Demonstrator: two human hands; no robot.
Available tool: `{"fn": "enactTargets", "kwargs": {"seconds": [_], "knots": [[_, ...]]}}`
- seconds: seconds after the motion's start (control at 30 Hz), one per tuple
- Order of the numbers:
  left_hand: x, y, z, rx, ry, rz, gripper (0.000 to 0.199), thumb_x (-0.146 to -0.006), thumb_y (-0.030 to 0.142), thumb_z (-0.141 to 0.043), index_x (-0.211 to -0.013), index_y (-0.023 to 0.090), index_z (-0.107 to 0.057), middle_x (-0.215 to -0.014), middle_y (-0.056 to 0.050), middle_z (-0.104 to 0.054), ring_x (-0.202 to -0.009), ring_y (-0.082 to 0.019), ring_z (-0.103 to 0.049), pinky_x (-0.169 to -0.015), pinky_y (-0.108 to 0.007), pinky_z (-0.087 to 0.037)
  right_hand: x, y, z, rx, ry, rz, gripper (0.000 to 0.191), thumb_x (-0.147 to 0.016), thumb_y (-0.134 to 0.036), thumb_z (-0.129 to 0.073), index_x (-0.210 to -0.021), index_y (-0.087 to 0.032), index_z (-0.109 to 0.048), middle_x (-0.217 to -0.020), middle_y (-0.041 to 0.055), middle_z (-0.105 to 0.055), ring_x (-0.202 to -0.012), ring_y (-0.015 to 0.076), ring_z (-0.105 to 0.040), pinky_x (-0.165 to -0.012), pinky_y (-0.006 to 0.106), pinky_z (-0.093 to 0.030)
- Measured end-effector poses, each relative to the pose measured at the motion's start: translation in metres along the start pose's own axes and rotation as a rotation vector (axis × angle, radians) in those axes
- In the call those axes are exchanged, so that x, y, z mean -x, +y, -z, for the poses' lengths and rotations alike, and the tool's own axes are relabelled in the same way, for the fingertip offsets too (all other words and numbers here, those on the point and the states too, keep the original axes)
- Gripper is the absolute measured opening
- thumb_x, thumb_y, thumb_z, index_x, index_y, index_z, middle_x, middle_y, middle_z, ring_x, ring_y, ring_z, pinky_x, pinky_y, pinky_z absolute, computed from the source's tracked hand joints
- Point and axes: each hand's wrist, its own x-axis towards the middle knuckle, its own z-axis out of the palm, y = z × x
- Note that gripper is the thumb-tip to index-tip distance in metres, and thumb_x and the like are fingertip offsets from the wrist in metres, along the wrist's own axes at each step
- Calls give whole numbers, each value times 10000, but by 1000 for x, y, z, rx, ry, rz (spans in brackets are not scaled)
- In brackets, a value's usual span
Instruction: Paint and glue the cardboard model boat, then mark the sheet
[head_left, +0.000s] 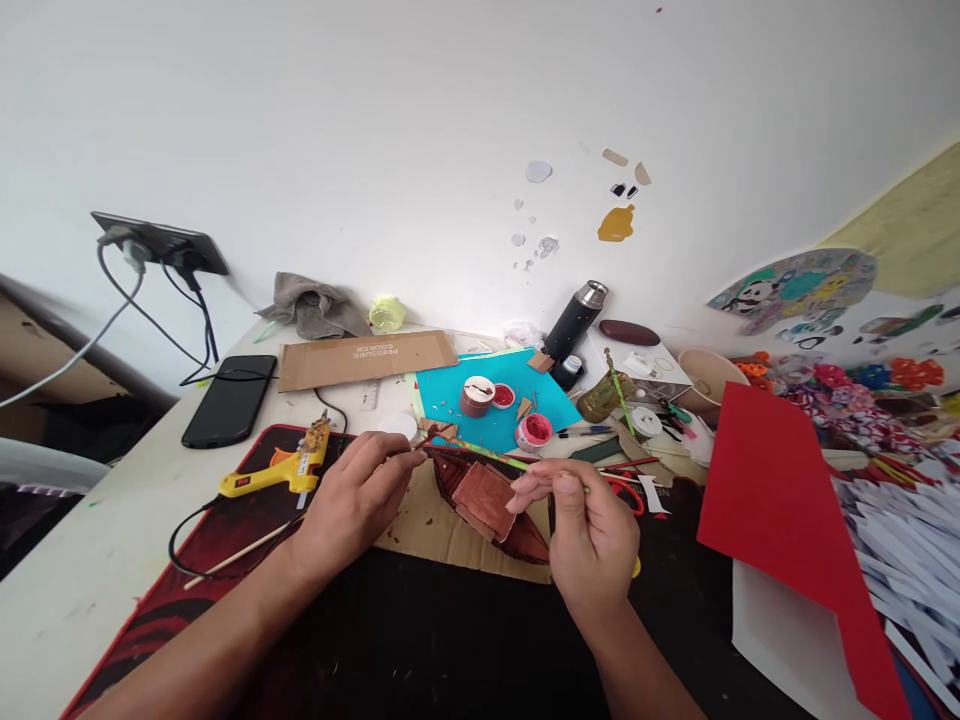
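My right hand (592,525) is closed round a thin green paintbrush (491,455), whose dark tip points left towards my left hand (364,490). The fingers of my left hand are bent together near the brush tip, and a small reddish-brown piece (433,434) shows at its fingertips. Between the hands a boat-like, reddish-brown painted piece (484,500) with a raised square block lies on a cardboard sheet (427,535). Behind it, on blue paper (442,385), stand an open brown paint jar (477,398) and an open red paint jar (534,431).
A yellow glue gun (277,475) with a cord and a phone (229,402) lie at left. Cardboard (367,358) and a black flask (576,320) are at the back. Red card (780,500) and paper strips (900,540) fill the right.
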Motion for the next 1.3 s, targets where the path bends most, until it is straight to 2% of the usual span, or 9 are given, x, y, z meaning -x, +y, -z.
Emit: {"fn": "enactTargets", "kwargs": {"seconds": [0.1, 0.27, 0.5, 0.73, 0.97, 1.1, 1.17, 1.3], "knots": [[1, 0, -1, -6, -15, -12, 275, -1062, 81, -618, -1233, 262, -735, -1108, -74, -757, -976, -212, -716, -891, -320, -586, 1, 0, 2, -25, 12, -4, 281, -1191, -305, -545, -1048, -244, -778, -854, 12, -858, -620, 163, -824, -635, 271, -680], [-1, 1, -1, -58, -10, -54, 240, -1081, 85, -598, -1243, 230, -701, -1105, -82, -736, -971, -210, -700, -871, -318, -588, 5, 0, 3, -6, -68, 32, 268, -1193, -311, -546, -1079, -248, -780, -866, 2, -861, -646, 151, -833, -659, 254, -674], [-4, 2, 1, -73, 10, -66, 207, -1087, 80, -607, -1222, 220, -676, -1094, -77, -715, -974, -206, -691, -880, -315, -589, 0, 10, 7, 34, 72, -23, 304, -1197, -343, -543, -1027, -234, -770, -827, -3, -852, -603, 151, -821, -654, 261, -672], [-4, 2, 3, -68, 9, -84, 227, -1093, 63, -585, -1236, 220, -664, -1095, -79, -712, -977, -201, -680, -868, -320, -583, 1, 10, 4, 34, 18, -4, 293, -1187, -351, -560, -1043, -231, -786, -846, 13, -856, -621, 163, -829, -649, 271, -678], [-5, 3, 3, -62, 9, -91, 235, -1079, 53, -601, -1240, 209, -671, -1088, -80, -714, -967, -205, -679, -869, -317, -577, -4, 16, 10, 25, 138, -61, 322, -1185, -373, -561, -995, -225, -774, -807, 4, -841, -580, 153, -803, -620, 265, -663], [-6, 3, 4, -61, 18, -98, 235, -1069, 39, -613, -1227, 201, -676, -1090, -83, -717, -978, -208, -678, -881, -315, -572, 1, 13, 8, 25, 46, -24, 303, -1188, -370, -558, -1040, -235, -785, -840, 9, -854, -617, 160, -824, -673, 280, -679], [-6, 3, 4, -64, 26, -101, 229, -1064, 34, -621, -1216, 195, -679, -1086, -84, -718, -976, -207, -679, -888, -317, -572, 2, 15, 6, 32, 23, -26, 311, -1185, -386, -560, -1036, -232, -785, -832, 16, -853, -616, 170, -827, -654, 282, -677], [-6, 2, 3, -62, 42, -87, 231, -1062, 44, -631, -1208, 214, -687, -1078, -74, -720, -967, -207, -693, -890, -319, -577, -4, 24, 7, 46, 122, -90, 368, -1170, -460, -572, -973, -216, -765, -784, 23, -833, -550, 175, -793, -587, 291, -662]]}}
